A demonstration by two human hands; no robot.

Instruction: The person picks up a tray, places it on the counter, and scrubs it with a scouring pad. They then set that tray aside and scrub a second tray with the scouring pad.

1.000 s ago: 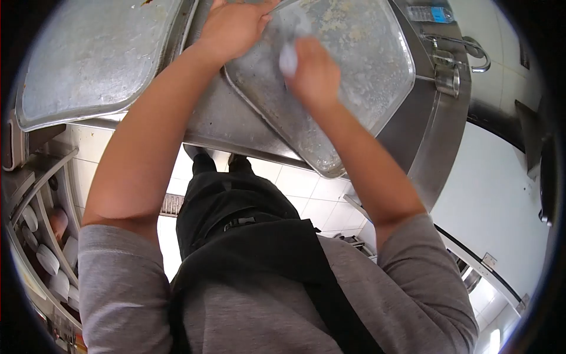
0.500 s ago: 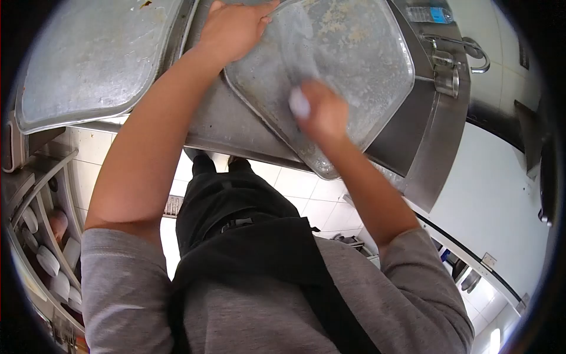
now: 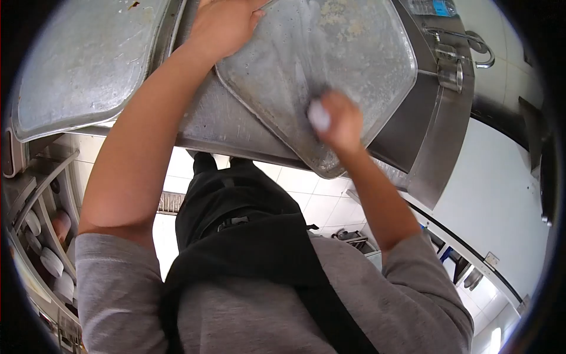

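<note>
A large metal baking tray (image 3: 365, 76), its face wet and mottled with pale and brownish stains, lies askew over the sink, one corner jutting toward me. My left hand (image 3: 227, 26) holds its upper left rim; the thumb rests on the edge and some fingertips are cut off by the frame. Over the lower middle of the tray is my right hand (image 3: 342, 121), closed around a scrubber (image 3: 319, 115) with a white rounded top and a dark underside against the metal. Motion blurs the scrubber's details.
Another baking tray (image 3: 82, 65) lies at the left. Along the right are a plastic bottle (image 3: 433, 7), a curved faucet (image 3: 480, 50) and a metal cup (image 3: 451, 75). A rack with white dishes (image 3: 52, 262) stands low at the left. The steel counter edge (image 3: 242, 152) runs before me.
My right hand and the scrubber have moved a little right and down across the tray. My left hand still holds the rim; the whole view has shifted slightly.
</note>
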